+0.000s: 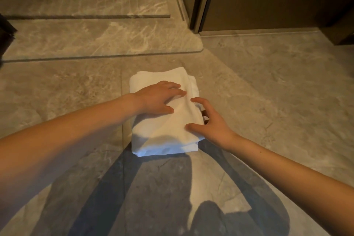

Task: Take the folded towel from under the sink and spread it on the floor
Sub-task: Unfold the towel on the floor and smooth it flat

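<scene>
A white towel (162,132), folded into a thick rectangle, lies on the grey marble floor (277,92) in the middle of the view. My left hand (159,97) rests flat on its far half, fingers spread and pointing right. My right hand (208,122) is at the towel's right edge, thumb on top of the cloth and fingers curved over the side fold, not closed around it.
A raised marble step (95,38) with a rounded corner lies beyond the towel to the left. A dark door frame (199,5) and brown wall panel (268,0) stand at the back right. Shadows of my arms fall on the near floor.
</scene>
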A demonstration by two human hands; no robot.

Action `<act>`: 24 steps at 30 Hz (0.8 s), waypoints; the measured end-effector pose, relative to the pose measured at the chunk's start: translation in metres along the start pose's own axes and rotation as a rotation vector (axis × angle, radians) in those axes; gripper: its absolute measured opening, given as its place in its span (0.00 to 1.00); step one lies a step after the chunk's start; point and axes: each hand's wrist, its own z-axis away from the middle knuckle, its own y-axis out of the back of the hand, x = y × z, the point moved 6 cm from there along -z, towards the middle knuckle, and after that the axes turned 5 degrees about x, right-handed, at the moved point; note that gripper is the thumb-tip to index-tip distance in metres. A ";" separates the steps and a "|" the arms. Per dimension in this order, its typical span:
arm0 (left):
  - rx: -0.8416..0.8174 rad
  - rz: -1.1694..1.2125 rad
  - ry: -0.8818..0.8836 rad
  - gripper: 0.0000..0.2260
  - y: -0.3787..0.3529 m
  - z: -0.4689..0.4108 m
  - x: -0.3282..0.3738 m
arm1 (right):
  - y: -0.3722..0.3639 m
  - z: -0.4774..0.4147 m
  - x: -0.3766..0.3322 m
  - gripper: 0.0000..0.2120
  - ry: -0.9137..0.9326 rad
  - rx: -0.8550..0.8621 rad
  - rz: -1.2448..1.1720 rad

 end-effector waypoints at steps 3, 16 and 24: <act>-0.001 0.032 0.002 0.30 0.014 -0.005 0.004 | -0.003 0.005 -0.008 0.27 0.084 -0.022 0.020; -0.386 0.026 0.204 0.21 0.029 -0.042 0.043 | -0.018 0.015 -0.023 0.23 0.193 -0.048 0.257; -0.220 0.267 0.164 0.09 0.032 -0.035 0.037 | -0.018 0.018 -0.021 0.23 0.169 -0.039 0.260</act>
